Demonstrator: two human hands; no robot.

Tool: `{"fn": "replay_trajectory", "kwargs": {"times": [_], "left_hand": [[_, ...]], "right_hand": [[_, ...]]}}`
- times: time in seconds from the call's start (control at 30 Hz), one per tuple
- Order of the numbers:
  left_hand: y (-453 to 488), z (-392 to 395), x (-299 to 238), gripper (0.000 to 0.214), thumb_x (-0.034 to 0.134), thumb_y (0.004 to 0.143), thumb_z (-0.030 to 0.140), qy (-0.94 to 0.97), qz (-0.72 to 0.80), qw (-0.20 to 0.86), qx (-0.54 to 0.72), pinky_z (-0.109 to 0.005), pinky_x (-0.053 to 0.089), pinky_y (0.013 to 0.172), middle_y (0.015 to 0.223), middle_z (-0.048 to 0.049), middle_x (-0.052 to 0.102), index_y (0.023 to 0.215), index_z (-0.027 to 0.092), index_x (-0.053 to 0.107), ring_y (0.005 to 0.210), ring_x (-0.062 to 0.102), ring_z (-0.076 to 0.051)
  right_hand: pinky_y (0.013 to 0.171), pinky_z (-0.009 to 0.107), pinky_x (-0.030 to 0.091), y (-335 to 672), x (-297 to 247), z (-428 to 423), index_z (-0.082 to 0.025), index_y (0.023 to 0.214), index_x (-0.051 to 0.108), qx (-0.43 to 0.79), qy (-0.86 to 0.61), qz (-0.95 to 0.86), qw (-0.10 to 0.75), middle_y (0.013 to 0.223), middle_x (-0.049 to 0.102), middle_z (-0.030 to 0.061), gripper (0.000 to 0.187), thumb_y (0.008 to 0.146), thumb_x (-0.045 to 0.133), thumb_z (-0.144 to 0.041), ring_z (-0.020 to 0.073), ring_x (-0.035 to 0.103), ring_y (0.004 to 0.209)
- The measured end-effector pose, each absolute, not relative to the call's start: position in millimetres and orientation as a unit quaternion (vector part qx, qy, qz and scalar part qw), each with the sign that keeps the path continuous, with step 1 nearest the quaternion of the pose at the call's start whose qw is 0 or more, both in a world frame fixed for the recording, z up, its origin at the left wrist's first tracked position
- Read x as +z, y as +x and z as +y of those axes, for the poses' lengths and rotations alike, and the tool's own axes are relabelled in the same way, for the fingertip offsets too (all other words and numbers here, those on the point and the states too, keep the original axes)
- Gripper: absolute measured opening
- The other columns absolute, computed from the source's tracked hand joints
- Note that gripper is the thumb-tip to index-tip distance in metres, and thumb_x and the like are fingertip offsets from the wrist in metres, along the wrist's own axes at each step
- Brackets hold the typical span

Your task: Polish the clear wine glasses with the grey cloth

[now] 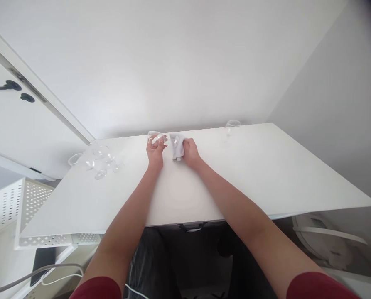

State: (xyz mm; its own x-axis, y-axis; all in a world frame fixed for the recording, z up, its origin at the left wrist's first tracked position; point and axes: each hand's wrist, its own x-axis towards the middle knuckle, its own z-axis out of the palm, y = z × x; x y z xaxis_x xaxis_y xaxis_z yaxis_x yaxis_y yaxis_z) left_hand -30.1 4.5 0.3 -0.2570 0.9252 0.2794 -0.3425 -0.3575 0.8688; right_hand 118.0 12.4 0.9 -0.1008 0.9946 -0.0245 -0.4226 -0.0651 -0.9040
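My left hand (156,152) is closed round a clear stemmed glass (154,138), held just above the far middle of the white table (266,174). Right beside it my right hand (190,151) grips a crumpled pale grey cloth (178,146), which rests on or near the tabletop next to the glass. The two hands are a few centimetres apart.
Several clear glasses (98,160) stand grouped at the table's far left. One more clear glass (232,126) stands alone at the far right, near the wall. A white perforated metal cart (26,207) sits left of the table, with cables below. A white round appliance (322,241) lies lower right.
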Motion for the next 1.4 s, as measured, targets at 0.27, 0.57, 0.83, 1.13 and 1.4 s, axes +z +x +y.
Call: {"fn": "replay_trajectory", "kwargs": {"times": [0.27,0.57,0.83,1.13,1.4], "left_hand": [[-31,8,-6,0.063,0.087,0.076,0.050,0.442,0.360,0.435,0.697,-0.039,0.055,0.093,0.117,-0.0121,0.078,0.126,0.025,0.058,0.113,0.073,-0.025],[-30,10,-11,0.075,0.092,0.071,0.047,0.525,0.298,0.456,0.654,-0.038,0.061,0.085,0.112,-0.0108,0.077,0.134,0.025,0.059,0.109,0.075,-0.029],[-28,5,-5,0.072,0.094,0.071,0.041,0.553,0.267,0.453,0.646,-0.031,0.061,0.077,0.125,-0.0113,0.073,0.130,0.030,0.054,0.110,0.073,-0.025],[-23,-6,3,0.073,0.097,0.066,0.039,0.571,0.304,0.454,0.612,-0.039,0.057,0.088,0.119,-0.0120,0.076,0.122,0.028,0.051,0.109,0.073,-0.026],[-21,-7,5,0.073,0.098,0.062,0.036,0.561,0.315,0.452,0.618,-0.039,0.057,0.088,0.119,-0.0111,0.076,0.120,0.028,0.054,0.110,0.073,-0.027]], "right_hand": [[0.066,0.029,0.051,122,-8,19,-0.023,0.085,0.061,0.529,-0.401,-0.439,0.605,0.074,0.064,0.0004,0.023,0.087,0.065,-0.046,0.0190,0.061,0.076],[0.068,0.030,0.053,116,-7,15,-0.020,0.085,0.065,0.623,-0.386,-0.450,0.511,0.076,0.069,0.0038,0.028,0.084,0.075,-0.046,0.0179,0.063,0.071],[0.074,0.035,0.054,116,-18,23,-0.019,0.087,0.065,0.577,-0.408,-0.460,0.537,0.084,0.070,0.0069,0.038,0.086,0.068,-0.056,0.0218,0.065,0.079],[0.065,0.026,0.048,122,-15,27,-0.022,0.097,0.064,0.542,-0.401,-0.423,0.605,0.088,0.065,0.0008,0.024,0.076,0.063,-0.034,0.0157,0.059,0.074],[0.071,0.030,0.053,129,-20,27,-0.019,0.092,0.070,0.470,-0.464,-0.427,0.618,0.092,0.073,0.0045,0.031,0.071,0.075,-0.040,0.0195,0.065,0.082]]}}
